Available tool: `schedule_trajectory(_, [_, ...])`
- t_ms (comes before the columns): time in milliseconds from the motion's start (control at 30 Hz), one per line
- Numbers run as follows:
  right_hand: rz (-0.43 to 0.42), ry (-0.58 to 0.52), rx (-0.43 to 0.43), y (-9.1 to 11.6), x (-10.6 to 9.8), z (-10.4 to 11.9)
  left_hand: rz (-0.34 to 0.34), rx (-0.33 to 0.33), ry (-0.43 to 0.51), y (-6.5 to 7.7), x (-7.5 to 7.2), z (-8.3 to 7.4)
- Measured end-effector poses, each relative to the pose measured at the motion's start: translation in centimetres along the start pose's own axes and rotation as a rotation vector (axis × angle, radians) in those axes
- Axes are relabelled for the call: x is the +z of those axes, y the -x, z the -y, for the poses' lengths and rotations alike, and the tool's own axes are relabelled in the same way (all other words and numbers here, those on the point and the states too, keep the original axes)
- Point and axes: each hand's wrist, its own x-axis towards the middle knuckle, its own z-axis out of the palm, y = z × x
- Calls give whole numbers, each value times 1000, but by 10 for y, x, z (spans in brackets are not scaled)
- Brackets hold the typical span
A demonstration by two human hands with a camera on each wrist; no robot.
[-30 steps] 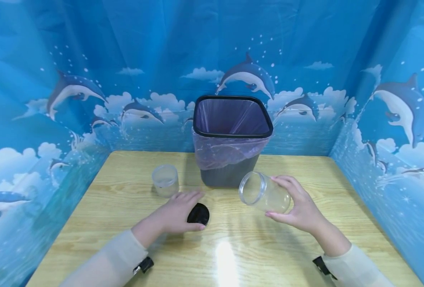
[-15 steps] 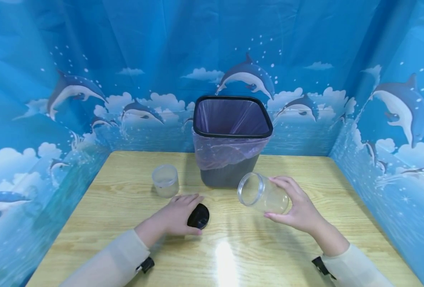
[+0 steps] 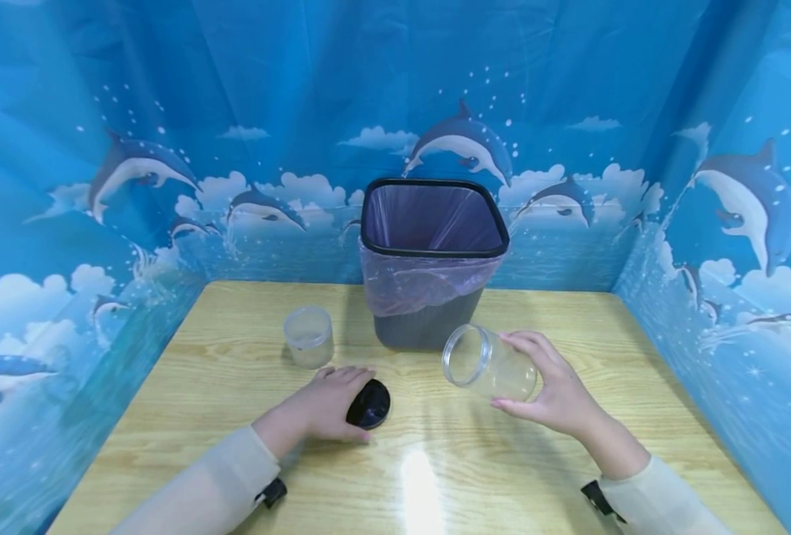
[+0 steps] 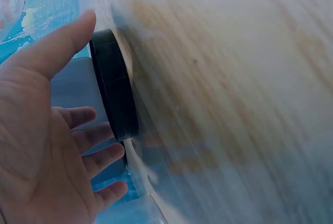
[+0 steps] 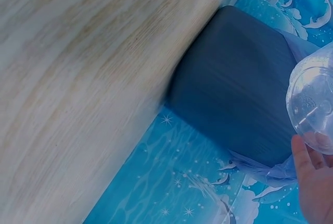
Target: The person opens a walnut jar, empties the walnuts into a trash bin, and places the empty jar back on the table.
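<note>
My left hand [image 3: 328,405] lies around the near-left side of a round black lid [image 3: 369,404] on the wooden table, thumb and fingers spread apart. In the left wrist view the lid [image 4: 113,86] appears flat against the table, with the thumb at one end and the fingertips at the other; its contact with them is unclear. On the right, my right hand [image 3: 556,390] grips a clear plastic jar [image 3: 502,368] near its base. The jar is tipped on its side above the table, its uncovered mouth pointing left. In the right wrist view the jar's base [image 5: 315,107] faces the camera.
A grey trash bin [image 3: 429,319] with a black rim and purple liner stands at the table's back centre. A small translucent cup [image 3: 309,338] sits upright left of it, just beyond my left hand. Blue dolphin-print sheets [image 3: 268,89] enclose the back and sides.
My left hand has drawn slightly back, so more of the black lid shows. The jar in my right hand has shifted very slightly left and down.
</note>
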Motion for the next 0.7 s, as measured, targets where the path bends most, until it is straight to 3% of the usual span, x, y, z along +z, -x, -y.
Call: schedule_trajectory(700, [-37, 47, -29, 2, 0, 2, -58, 11, -10, -4, 7, 7])
